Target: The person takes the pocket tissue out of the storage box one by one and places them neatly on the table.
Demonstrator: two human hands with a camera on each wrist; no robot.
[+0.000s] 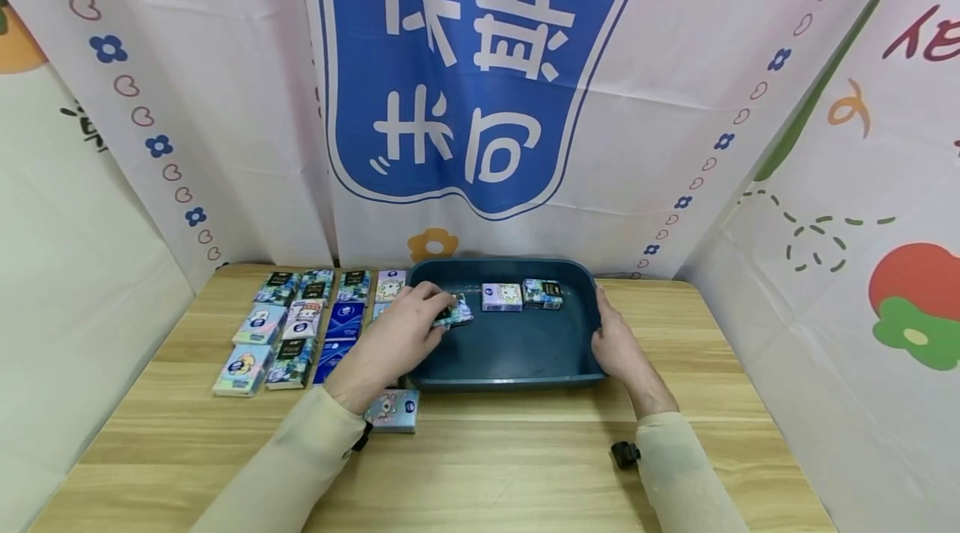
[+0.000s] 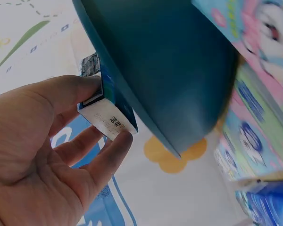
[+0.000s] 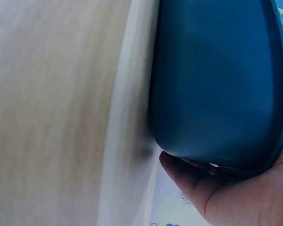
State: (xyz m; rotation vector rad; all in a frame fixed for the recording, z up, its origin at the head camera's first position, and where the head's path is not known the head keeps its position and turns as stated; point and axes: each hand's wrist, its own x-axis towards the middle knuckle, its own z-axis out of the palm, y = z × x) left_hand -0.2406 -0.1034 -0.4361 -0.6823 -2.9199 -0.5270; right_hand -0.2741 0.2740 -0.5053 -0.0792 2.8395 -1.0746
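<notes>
My left hand [image 1: 397, 329] pinches a small dark, blue-patterned tissue pack [image 1: 457, 313] between thumb and fingers, over the left end of a dark teal plastic bin [image 1: 517, 354]. In the left wrist view the pack's white printed end [image 2: 108, 120] faces the camera, beside the bin's rim. Two more packs lie inside the bin towards the back: a lilac one [image 1: 501, 297] and a dark floral one [image 1: 542, 294]. My right hand [image 1: 618, 341] grips the bin's right end, its fingers against the outer wall [image 3: 212, 117] in the right wrist view.
Left of the bin, several tissue packs stand in rows, among them a dark floral pack [image 1: 291, 363], a blue pack [image 1: 345, 321] and a pastel pack [image 1: 243, 369]. A light-blue pack [image 1: 395, 410] lies near the bin's front left corner. A printed curtain [image 1: 247, 99] hangs behind the wooden table [image 1: 517, 466].
</notes>
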